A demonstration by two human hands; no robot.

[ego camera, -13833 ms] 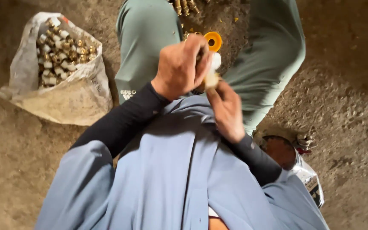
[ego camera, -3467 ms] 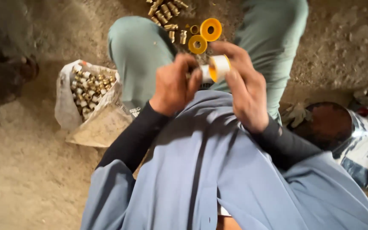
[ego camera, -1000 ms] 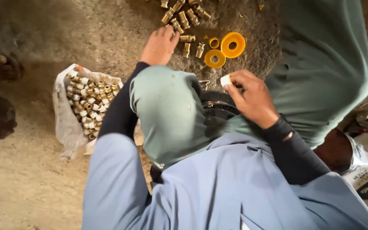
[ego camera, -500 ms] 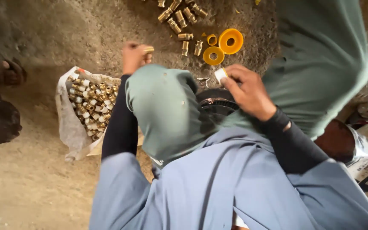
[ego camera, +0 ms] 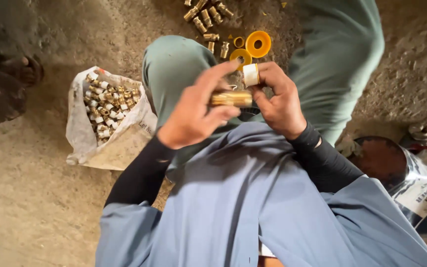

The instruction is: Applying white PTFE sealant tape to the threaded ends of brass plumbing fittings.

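Observation:
My left hand (ego camera: 193, 116) holds a brass pipe fitting (ego camera: 231, 99) level in front of my chest, thumb and fingers pinching its left end. My right hand (ego camera: 277, 99) touches the fitting's right end and grips a small white roll of thread tape (ego camera: 251, 74) between thumb and forefinger. Both hands meet above my knees, which are in green trousers.
A white sack (ego camera: 107, 143) of taped brass fittings lies open on the dirt floor at my left. More bare brass fittings (ego camera: 206, 15) and yellow tape spools (ego camera: 258, 43) lie ahead on the ground. A dark bucket in a bag (ego camera: 389, 163) stands at the right. Another person's foot (ego camera: 23, 69) is at far left.
My left hand reached to the ground, picked up a brass fitting and brought it back to my right hand, which kept hold of the tape roll.

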